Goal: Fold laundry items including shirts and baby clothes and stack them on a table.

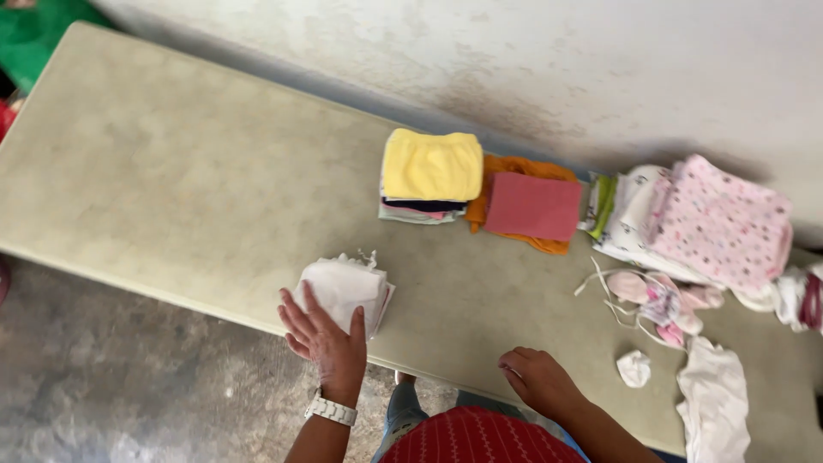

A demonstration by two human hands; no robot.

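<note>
A long pale surface (171, 189) runs along a stained whitish wall (600, 60), bare concrete floor (103, 377) below at left; the left hand (324, 336) lies flat, fingers spread, on a small folded white cloth (345, 287) near the front edge; behind sits a yellow-topped stack (431, 167), then a pink piece on orange cloth (531, 206); the right hand (536, 377) rests loosely curled and holds nothing; pink-patterned baby clothes (720, 223) are heaped at right.
</note>
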